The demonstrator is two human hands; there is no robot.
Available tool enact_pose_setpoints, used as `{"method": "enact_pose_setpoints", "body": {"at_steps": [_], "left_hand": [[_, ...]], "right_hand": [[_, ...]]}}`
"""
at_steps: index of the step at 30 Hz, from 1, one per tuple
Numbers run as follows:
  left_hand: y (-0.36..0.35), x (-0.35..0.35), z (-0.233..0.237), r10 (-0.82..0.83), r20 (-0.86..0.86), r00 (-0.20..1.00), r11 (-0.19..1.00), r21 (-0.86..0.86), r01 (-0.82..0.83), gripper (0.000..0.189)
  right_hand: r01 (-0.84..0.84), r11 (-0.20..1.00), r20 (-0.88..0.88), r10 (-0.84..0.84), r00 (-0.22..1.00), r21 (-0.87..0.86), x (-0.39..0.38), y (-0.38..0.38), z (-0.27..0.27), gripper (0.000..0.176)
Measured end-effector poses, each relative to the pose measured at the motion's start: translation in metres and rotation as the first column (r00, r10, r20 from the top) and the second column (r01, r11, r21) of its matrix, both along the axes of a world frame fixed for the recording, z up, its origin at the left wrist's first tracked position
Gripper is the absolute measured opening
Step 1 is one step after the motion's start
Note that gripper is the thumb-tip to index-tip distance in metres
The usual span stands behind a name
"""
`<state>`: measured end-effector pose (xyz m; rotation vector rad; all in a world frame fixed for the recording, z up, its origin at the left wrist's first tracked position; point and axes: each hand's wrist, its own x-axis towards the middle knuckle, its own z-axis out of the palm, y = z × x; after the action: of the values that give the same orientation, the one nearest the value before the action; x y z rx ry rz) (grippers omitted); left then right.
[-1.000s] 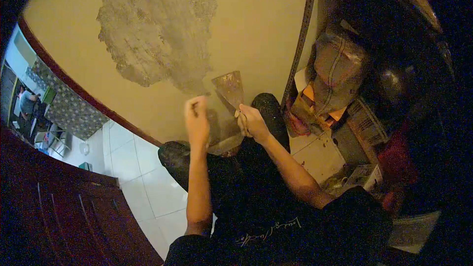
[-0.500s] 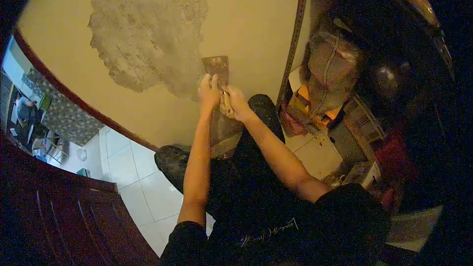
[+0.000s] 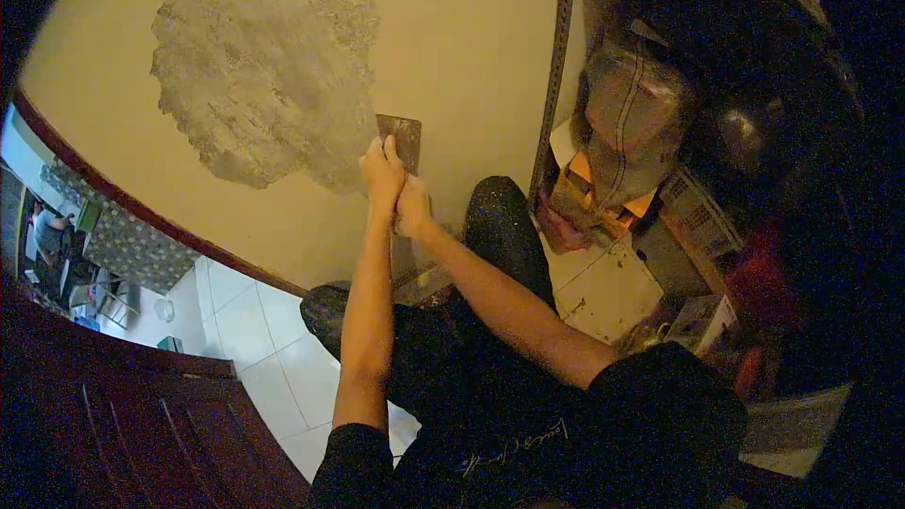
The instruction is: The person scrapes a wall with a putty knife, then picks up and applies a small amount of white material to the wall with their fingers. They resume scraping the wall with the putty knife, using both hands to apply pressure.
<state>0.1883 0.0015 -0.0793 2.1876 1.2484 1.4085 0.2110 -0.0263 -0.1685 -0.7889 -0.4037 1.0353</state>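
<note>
A scraper [image 3: 402,139] with a wide, rusty-looking rectangular blade is held against the yellow wall [image 3: 462,47]. Its blade lies at the lower right edge of a rough grey bare patch [image 3: 269,66]. My right hand [image 3: 413,205] is closed around the handle, which is mostly hidden by my fingers. Close by and a little higher, my left hand [image 3: 382,172] grips the scraper near the blade's base, with its fingers on the metal. Both hands touch each other.
A clear plastic-wrapped bundle [image 3: 632,113] and boxes [image 3: 702,212] stand at the right, past a dark perforated strip [image 3: 558,57]. My knee [image 3: 504,226] is close to the wall. A dark panelled door [image 3: 141,405] is lower left; a person [image 3: 49,231] is far left.
Both hands and the scraper have moved slightly left in view, and the blade looks narrower and more turned. The right hand now covers the wooden handle that showed before. The view has shifted a little.
</note>
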Motion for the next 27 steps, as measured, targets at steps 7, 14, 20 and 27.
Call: {"method": "enact_pose_setpoints", "body": {"at_steps": [7, 14, 20, 27], "left_hand": [[-0.005, 0.007, 0.039, -0.026, 0.031, 0.999, 0.98, 0.198, 0.019, 0.033], [-0.007, 0.001, 0.024, 0.13, -0.025, 0.991, 0.98, 0.156, -0.125, 0.034], [-0.003, -0.007, 0.019, 0.091, -0.02, 0.996, 0.996, 0.008, -0.091, 0.037], [-0.029, -0.019, 0.068, 0.142, -0.176, 0.974, 0.982, 0.151, -0.116, 0.033]], "right_hand": [[0.238, 0.963, 0.259, -0.265, 0.929, 0.13, -0.003, 0.013, 0.03, 0.025], [-0.1, 0.995, -0.083, 0.098, 0.992, -0.022, 0.003, -0.018, 0.046, 0.022], [-0.002, 0.999, 0.284, 0.012, 0.959, -0.035, -0.002, -0.03, 0.042, 0.029], [0.39, 0.876, 0.69, -0.47, 0.55, 0.285, -0.037, -0.012, -0.026, 0.017]]}}
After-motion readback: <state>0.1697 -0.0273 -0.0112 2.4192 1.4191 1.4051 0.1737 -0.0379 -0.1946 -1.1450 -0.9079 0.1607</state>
